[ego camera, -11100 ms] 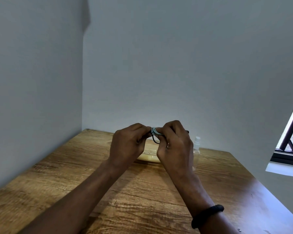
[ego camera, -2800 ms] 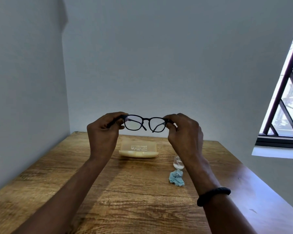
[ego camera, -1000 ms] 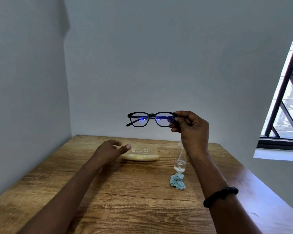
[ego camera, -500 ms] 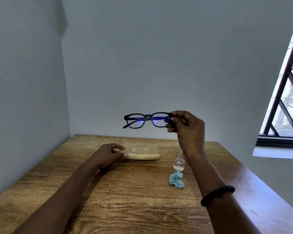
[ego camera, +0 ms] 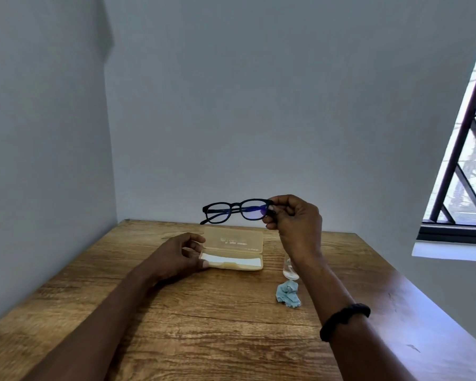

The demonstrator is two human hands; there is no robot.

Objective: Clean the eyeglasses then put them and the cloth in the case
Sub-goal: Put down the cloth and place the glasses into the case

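Note:
Black-framed eyeglasses (ego camera: 235,210) hang in the air above the back of the table, pinched at their right end by my right hand (ego camera: 294,224). Below them lies the pale yellow case (ego camera: 232,250), its lid raised toward the wall and a white lining showing inside. My left hand (ego camera: 180,255) holds the case at its left end, fingers curled on the lid and base. A crumpled light blue cloth (ego camera: 287,294) lies on the wood to the right of the case, beside my right forearm.
The wooden table (ego camera: 204,325) stands in a corner with grey walls on the left and behind. A small clear spray bottle (ego camera: 289,269) stands just behind the cloth, partly hidden by my right arm. A barred window (ego camera: 462,171) is at right.
The case, closed half a second ago, now stands open with my left hand on its left end. The glasses in my right hand have come down closer to the case.

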